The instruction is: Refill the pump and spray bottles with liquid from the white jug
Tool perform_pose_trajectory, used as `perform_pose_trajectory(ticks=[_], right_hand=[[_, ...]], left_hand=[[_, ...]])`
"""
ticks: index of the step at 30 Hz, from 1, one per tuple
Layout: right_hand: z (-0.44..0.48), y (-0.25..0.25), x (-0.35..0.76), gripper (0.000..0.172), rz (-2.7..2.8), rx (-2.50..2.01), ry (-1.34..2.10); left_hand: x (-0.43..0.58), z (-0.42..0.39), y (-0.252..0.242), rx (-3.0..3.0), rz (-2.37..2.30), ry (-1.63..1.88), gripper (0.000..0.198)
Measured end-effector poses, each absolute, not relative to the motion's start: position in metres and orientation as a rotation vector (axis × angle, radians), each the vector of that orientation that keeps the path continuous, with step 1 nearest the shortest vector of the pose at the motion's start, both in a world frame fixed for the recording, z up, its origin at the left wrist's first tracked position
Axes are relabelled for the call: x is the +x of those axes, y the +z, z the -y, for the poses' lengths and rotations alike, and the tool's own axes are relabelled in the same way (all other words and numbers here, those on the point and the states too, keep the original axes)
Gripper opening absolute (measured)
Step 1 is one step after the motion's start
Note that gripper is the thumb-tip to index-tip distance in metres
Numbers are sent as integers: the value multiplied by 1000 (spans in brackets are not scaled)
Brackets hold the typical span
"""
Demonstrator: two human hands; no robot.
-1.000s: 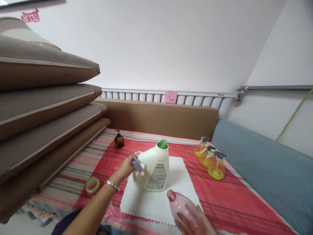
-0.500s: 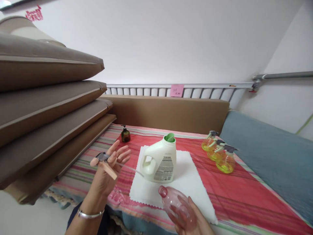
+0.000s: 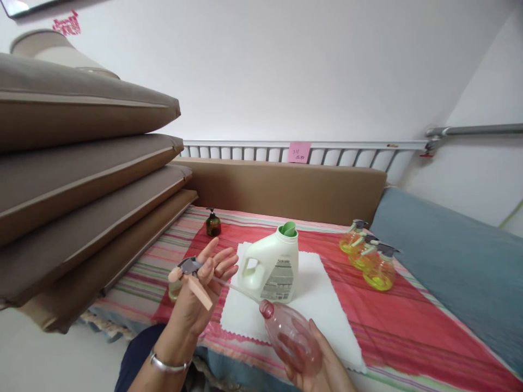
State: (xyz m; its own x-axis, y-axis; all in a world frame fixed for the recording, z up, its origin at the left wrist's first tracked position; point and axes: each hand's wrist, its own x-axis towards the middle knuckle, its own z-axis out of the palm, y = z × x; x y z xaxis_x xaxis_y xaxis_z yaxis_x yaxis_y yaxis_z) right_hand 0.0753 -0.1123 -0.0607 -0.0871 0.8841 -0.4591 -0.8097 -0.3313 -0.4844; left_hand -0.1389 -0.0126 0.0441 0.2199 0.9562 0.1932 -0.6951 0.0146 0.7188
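My left hand (image 3: 196,305) is palm up, with a grey and peach trigger spray head (image 3: 190,267) held by thumb and fingers. From it a thin clear dip tube (image 3: 241,292) slants right, its tip at the mouth of a pink see-through bottle (image 3: 292,337); I cannot tell whether it is inside. My right hand (image 3: 329,365) is wrapped round that bottle's lower part, tilting its neck left. Just behind them a pale green detergent jug (image 3: 269,269) with a green pouring spout (image 3: 288,229) stands uncapped on a white cloth (image 3: 314,310).
Several spray bottles with yellow liquid (image 3: 379,272) stand in a row at right. A dark pump bottle (image 3: 213,224) stands at back left. Partly hidden behind my left wrist is a small pale container (image 3: 175,289). Brown cushions (image 3: 102,163) are stacked along the left side.
My left hand has moved right with the spray head, bringing the tube's tip to the bottle's mouth. The bottle has shifted slightly left and up. The view has shifted a little.
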Motion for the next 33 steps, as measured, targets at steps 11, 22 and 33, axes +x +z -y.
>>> perform_pose_trajectory(ticks=[11, 22, 33], right_hand=[[100, -31, 36, 67, 167, -845, 1494], [115, -39, 32, 122, 520, -999, 1449], [125, -37, 45, 110, 498, -928, 1414]], left_hand=[[-103, 34, 17, 910, -471, 1242, 45], [-120, 33, 24, 740, -361, 1262, 34], [-133, 34, 47, 961, -413, 1131, 23]])
